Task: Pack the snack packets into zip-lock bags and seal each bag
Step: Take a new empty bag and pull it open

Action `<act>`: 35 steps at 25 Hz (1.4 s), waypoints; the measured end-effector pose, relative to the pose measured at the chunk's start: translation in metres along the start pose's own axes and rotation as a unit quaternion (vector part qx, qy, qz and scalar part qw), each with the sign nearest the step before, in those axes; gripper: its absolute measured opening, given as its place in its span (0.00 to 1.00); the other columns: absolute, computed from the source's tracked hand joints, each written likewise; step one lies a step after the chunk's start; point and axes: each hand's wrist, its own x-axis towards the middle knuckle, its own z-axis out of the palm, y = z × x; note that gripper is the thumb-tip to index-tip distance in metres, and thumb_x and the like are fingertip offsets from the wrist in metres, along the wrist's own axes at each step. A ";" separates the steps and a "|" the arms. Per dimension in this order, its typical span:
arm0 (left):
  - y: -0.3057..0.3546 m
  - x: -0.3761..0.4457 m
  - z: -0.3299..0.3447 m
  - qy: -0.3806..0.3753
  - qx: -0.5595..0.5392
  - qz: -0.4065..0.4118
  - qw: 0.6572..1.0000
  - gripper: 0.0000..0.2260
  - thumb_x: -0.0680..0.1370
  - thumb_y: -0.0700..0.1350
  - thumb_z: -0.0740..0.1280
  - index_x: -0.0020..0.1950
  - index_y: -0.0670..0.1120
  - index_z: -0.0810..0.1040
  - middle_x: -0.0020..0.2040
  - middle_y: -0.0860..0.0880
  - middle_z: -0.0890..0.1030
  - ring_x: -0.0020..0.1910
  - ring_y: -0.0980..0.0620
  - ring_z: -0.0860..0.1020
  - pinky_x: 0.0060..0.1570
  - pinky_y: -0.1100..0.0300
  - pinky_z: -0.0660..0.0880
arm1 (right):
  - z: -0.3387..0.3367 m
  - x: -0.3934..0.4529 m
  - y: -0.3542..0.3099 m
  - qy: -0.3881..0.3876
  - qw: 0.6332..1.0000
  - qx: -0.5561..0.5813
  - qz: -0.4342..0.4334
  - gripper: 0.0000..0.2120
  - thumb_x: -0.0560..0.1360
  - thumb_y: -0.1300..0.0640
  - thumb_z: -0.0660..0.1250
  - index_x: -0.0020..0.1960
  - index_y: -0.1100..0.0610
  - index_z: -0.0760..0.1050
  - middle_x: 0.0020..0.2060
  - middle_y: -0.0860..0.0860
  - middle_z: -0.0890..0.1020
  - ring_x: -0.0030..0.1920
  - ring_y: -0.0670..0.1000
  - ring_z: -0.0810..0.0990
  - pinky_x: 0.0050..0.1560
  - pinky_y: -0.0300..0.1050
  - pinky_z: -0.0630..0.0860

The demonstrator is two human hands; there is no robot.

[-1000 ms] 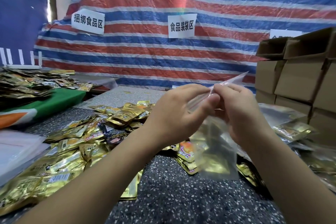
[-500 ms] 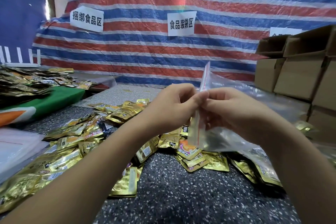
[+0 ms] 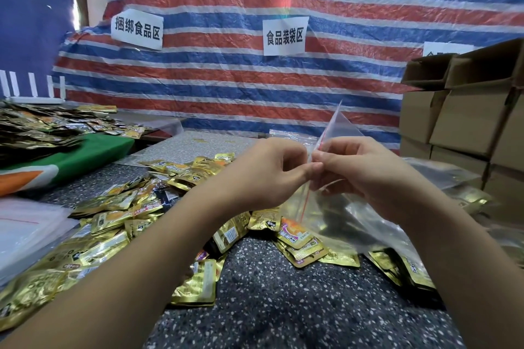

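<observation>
The zip-lock bag (image 3: pixel 326 207) hangs between both hands above the table (image 3: pixel 283 306), its red zip strip now running almost straight up and down, where a second ago it lay nearly level and higher. The left hand (image 3: pixel 272 176) and the right hand (image 3: pixel 365 176) meet thumb to thumb, each pinching the strip at about its middle. That turn, with the pinch part-way down the strip, suggests the seal is being pressed along the line and is not yet finished; whether the lower stretch is closed I cannot tell.

The bag is thin, clear, crinkled film, and its top corner stands up in a limp point. Dark and gold shapes show dimly through it. Below and to the left lie loose snack packets (image 3: pixel 119 218): flat, shiny gold foil pouches in a scattered heap on the speckled grey table. Plain cardboard boxes (image 3: pixel 465 116) stand stacked at the right.
</observation>
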 end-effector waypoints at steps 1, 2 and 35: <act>0.000 -0.001 0.000 -0.015 -0.008 0.002 1.000 0.17 0.78 0.52 0.68 0.32 0.49 0.71 0.27 0.55 0.65 0.27 0.57 0.63 0.29 0.57 0.61 | 0.000 0.000 0.000 -0.003 1.000 0.000 -0.005 0.08 0.78 0.61 0.65 0.44 0.65 0.78 0.32 0.58 0.81 0.34 0.51 0.80 0.35 0.40 0.78; 0.001 -0.001 -0.001 -0.035 -0.025 0.001 0.999 0.16 0.78 0.53 0.68 0.32 0.50 0.73 0.26 0.56 0.66 0.26 0.58 0.64 0.28 0.59 0.61 | 0.000 0.000 0.000 -0.013 1.000 0.004 -0.008 0.08 0.76 0.60 0.67 0.44 0.65 0.79 0.32 0.58 0.81 0.33 0.51 0.80 0.35 0.40 0.77; 0.033 -0.010 -0.017 -0.054 0.266 0.023 0.962 0.22 0.74 0.71 0.58 0.45 0.54 0.78 0.31 0.58 0.76 0.30 0.62 0.73 0.26 0.64 0.64 | 0.002 0.013 0.007 0.197 0.979 0.055 -0.021 0.18 0.76 0.65 0.59 0.27 0.57 0.66 0.17 0.48 0.67 0.22 0.50 0.78 0.24 0.38 0.75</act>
